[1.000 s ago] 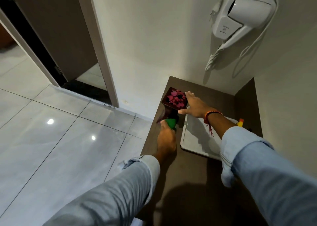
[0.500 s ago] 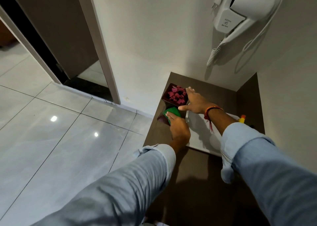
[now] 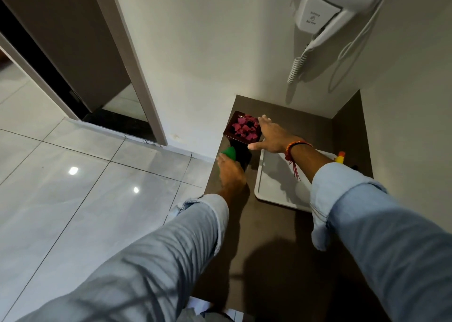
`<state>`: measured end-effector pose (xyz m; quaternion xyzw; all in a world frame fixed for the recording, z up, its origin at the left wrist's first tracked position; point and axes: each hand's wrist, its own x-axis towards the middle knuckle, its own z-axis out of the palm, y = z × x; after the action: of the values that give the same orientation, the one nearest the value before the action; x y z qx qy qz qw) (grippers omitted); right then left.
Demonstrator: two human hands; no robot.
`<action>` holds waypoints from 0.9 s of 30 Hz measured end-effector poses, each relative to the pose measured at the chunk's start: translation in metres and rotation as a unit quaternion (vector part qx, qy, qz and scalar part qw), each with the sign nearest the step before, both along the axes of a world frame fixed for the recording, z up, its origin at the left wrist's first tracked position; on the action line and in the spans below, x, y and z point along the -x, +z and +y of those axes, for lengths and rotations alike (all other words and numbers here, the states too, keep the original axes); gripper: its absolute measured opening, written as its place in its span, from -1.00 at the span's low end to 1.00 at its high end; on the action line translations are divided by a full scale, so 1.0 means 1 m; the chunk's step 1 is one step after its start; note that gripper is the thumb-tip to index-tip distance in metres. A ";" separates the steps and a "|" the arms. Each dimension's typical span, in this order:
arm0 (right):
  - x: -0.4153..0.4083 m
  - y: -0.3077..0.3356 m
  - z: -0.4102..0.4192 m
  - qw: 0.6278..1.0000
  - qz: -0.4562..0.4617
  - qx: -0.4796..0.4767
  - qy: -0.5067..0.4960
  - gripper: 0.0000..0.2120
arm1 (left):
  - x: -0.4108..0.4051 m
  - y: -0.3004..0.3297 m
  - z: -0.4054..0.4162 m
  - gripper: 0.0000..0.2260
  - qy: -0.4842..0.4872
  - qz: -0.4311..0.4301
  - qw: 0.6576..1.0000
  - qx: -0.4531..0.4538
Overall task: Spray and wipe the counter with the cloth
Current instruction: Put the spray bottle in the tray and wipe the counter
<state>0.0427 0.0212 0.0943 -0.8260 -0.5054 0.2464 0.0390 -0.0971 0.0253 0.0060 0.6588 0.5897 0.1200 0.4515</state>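
Note:
A dark brown counter [image 3: 274, 236] fills the corner below a white wall. My left hand [image 3: 231, 175] presses a green cloth [image 3: 229, 152] onto the counter near its left edge, just in front of a dark square vase of pink petals [image 3: 243, 129]. Most of the cloth is hidden under the hand. My right hand [image 3: 271, 138] grips the right side of the vase's rim, thumb towards me. A spray bottle's yellow and orange tip [image 3: 340, 157] shows behind my right forearm; the rest of it is hidden.
A white tray [image 3: 271, 187] lies on the counter to the right of my left hand, under my right forearm. A white hair dryer [image 3: 325, 6] with a coiled cord hangs on the wall above. Glossy floor tiles [image 3: 73, 175] and a doorway lie to the left.
My left hand slid the green cloth right under the vase's front, then back to the left counter edge. My right hand stayed on the vase.

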 end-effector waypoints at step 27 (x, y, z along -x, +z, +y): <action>-0.006 -0.002 -0.001 1.000 -0.008 0.006 0.019 0.08 | 0.011 -0.050 -0.021 -0.29 -0.272 0.206 0.933 -0.115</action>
<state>0.0489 0.0205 0.0924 -0.8183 -0.5200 0.2437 0.0250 -0.1081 0.0046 -0.0443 0.8517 0.4498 -0.0789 0.2571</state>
